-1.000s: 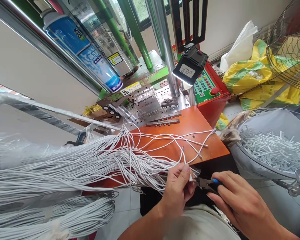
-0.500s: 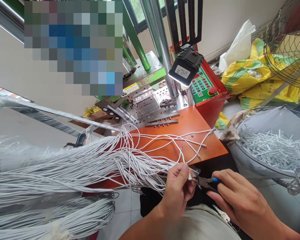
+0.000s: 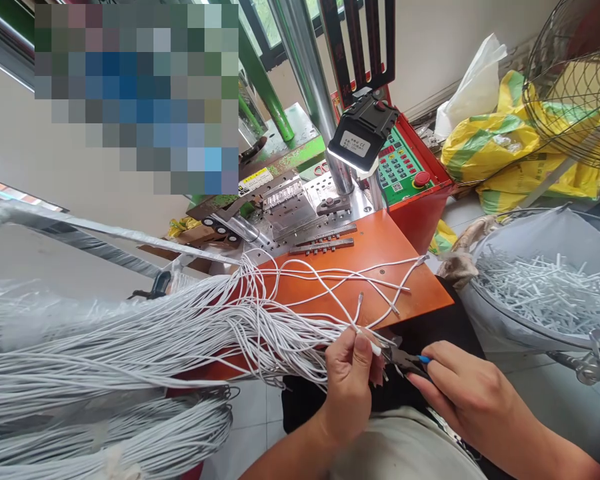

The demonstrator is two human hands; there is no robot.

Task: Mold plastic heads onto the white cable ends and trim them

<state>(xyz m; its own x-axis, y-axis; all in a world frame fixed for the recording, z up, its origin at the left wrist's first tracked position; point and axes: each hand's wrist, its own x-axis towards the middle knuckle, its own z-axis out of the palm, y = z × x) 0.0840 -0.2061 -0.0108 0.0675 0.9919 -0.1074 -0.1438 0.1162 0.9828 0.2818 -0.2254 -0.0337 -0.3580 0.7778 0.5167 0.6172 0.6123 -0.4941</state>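
Note:
Between thumb and fingers, my left hand [image 3: 353, 373] pinches a white cable [image 3: 377, 348] near its thicker white end. My right hand [image 3: 473, 393] is closed around pliers [image 3: 403, 359] with blue on the handles. Their metal jaws are right at the cable end, just beside my left fingertips; whether they grip it I cannot tell. A large bundle of white cables [image 3: 190, 333] stretches from the left up to my left hand. Several loose cable ends lie across the orange tabletop [image 3: 415, 293] beyond my hands.
Behind the tabletop stands a press with a metal mould [image 3: 290, 217] and toothed metal bars [image 3: 325, 247]. A black lamp [image 3: 363, 133] hangs by a control panel [image 3: 403, 167]. On the right are a lined bin [image 3: 485, 327] of white offcuts, yellow bags [image 3: 490, 147] and a wire fan guard [image 3: 570, 100].
My left hand has tilted, and the cable end in it now points more toward the right. The pliers have shifted slightly left with my right hand. The whole view has moved a little.

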